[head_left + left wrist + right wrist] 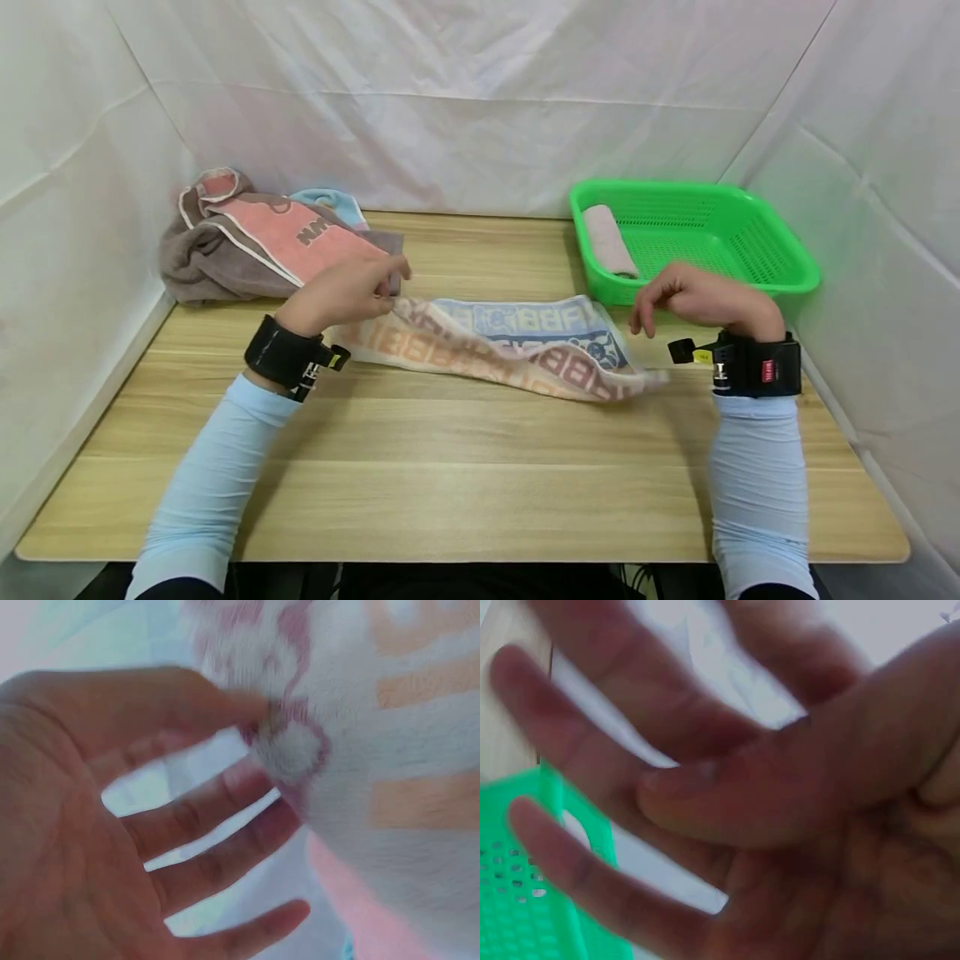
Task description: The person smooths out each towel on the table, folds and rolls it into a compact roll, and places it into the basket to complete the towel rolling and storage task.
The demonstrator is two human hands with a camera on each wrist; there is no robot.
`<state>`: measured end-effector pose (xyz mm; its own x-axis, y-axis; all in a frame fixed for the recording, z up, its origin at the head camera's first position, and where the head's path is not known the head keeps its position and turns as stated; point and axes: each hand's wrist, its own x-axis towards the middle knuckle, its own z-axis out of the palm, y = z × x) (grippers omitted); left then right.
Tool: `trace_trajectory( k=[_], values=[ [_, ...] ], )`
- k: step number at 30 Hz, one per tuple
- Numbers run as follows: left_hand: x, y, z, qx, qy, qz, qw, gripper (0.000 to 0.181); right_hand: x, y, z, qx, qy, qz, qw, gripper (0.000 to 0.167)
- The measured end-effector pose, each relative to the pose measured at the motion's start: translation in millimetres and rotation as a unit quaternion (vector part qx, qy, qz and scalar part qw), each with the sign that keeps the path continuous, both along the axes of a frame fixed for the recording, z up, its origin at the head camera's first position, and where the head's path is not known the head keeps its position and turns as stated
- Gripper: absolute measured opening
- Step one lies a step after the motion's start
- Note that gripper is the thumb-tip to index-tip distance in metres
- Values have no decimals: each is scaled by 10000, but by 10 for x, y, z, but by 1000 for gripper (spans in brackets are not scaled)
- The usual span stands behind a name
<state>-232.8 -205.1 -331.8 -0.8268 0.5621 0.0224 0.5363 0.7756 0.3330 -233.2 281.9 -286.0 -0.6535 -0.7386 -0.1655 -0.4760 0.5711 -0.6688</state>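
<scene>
Left wrist: fingers pinch patterned towel.

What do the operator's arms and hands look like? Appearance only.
Left hand and right hand: no gloves. Pale blue sleeves on the forearms, dark fabric above them. Black wrist straps with white markings, each with a small black module bearing yellow. Right strap also has a red tag.

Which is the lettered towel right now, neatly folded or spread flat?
Neither: the towel is rumpled, its middle rippled and partly folded over, with one edge pinched in the left hand.
</scene>
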Motion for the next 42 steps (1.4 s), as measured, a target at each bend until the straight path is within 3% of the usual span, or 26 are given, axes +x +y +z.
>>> trace_trajectory(
  k=[3, 6, 9, 13, 17, 22, 27, 30, 32, 34, 36, 39, 42],
  values=[
    [-24, 92, -78, -166, -527, -345, 9979, 40, -10, -142, -78, 731, 40, -311, 9968, 35],
    [-3, 157, -99, -449, -844, -507, 9941, 21, -68, -345, -234, 1117, -3, -264, 9934, 18],
    [53, 192, -60, -582, -861, -557, 9930, 10, -137, -538, -417, 1350, -125, -85, 9907, 35],
    [190, 219, 24, -403, -601, -675, 9951, 23, -158, -708, -619, 1648, 13, -32, 9863, 44],
    [425, 227, 29, -385, -263, -887, 9950, 33, -92, -778, -784, 1784, 305, -217, 9833, 51],
    [832, 186, 19, -557, -50, -1034, 9931, 35, 21, -719, -940, 1753, 852, -526, 9794, 62],
    [1250, 190, 96, -594, -451, -975, 9924, 24, 57, -572, -1016, 1622, 1019, -698, 9790, 70],
    [1391, 180, 168, -541, -744, -929, 9914, 17, 62, -520, -1004, 1634, 1039, -700, 9786, 71],
    [1385, 154, 183, -406, -875, -1000, 9903, 13, 67, -501, -993, 1661, 980, -733, 9785, 72],
    [1302, 113, 147, -218, -966, -1091, 9891, 8, 71, -496, -987, 1670, 890, -763, 9790, 74],
    [1162, 60, 72, 5, -1215, -1132, 9861, 8, 76, -497, -995, 1669, 793, -804, 9795, 77],
    [923, -26, -81, 384, -1820, -954, 9779, 13, 87, -490, -1027, 1596, 655, -875, 9811, 82],
    [698, -102, -238, 499, -1684, -749, 9816, 16, 114, -466, -1065, 1451, 529, -964, 9833, 85]
  ],
)
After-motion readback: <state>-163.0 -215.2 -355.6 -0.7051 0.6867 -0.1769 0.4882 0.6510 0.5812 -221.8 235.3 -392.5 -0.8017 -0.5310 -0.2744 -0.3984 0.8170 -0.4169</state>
